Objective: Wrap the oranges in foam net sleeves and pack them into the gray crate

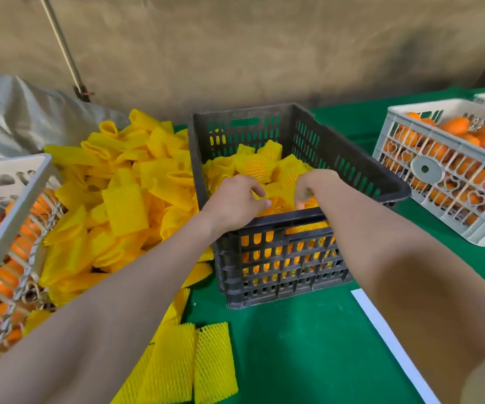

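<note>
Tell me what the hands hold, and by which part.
Both grip one yellow foam net sleeve over the gray crate: left hand pinches its left end, right hand its right end. Its contents are unclear.

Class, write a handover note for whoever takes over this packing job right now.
Hands: left hand and right hand both hold one netted orange inside the gray crate, near its front wall.
Done: crate partly filled with wrapped oranges.
Supplies: empty sleeves piled left of the crate; bare oranges in white crates, left and right.
Left: set this one down, keep wrapping and packing.
</note>
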Demonstrator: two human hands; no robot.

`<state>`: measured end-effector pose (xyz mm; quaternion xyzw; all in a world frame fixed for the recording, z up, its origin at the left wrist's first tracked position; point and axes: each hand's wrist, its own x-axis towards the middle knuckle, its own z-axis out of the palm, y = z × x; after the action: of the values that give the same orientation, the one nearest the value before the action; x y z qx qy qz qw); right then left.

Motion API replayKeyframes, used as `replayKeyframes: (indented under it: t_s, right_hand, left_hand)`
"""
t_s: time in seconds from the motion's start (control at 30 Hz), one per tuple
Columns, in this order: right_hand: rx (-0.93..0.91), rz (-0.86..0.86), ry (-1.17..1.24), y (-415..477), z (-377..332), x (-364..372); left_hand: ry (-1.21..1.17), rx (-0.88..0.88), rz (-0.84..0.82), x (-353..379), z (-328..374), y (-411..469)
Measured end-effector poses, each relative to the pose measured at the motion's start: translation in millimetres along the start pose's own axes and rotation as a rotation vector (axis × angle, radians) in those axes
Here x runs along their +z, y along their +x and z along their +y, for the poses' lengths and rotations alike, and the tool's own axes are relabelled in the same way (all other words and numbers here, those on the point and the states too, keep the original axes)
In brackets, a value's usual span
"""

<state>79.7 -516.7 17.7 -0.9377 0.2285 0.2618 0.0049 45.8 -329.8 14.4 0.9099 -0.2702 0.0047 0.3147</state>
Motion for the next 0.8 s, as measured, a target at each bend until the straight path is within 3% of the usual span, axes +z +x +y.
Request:
replayKeyframes:
  t_s: [0.13,0.2,0.33,0.43,0.53,0.6,0.67,0.8]
  right_hand:
    - [0.013,0.264,-0.065,-9.2,-7.8,1.2]
    - [-0.069,0.418,0.028,-26.3,-18.6,-1.1]
    - [-0.393,0.967,0.413,-71.4,-54.9,5.4]
    - [-0.726,1.154,0.611,-115.0,-94.2,21.5]
    - [-1.001,1.100,0.694,-143.6,-135.5,47.5]
    - [-1.064,0.944,0.653,-147.4,-159.8,68.7]
    - [-1.005,0.757,0.517,-137.2,-181.0,87.9]
    - [-0.723,0.546,-0.058,-99.9,-204.5,108.4]
  left_hand:
    - [-0.241,0.060,0.288,-10.2,-1.0,-14.1]
    - [-0.377,0.009,0.349,-19.2,-4.4,-21.0]
    - [-0.625,-0.162,0.405,-43.9,-17.6,-33.5]
    - [-0.712,-0.240,0.407,-66.3,-33.1,-46.0]
    - [-0.733,-0.294,0.440,-86.5,-55.7,-63.2]
    - [-0.701,-0.350,0.467,-96.7,-73.3,-77.6]
    - [-0.665,-0.404,0.474,-103.6,-90.2,-95.2]
    - [-0.654,-0.443,0.450,-113.7,-116.2,-128.5]
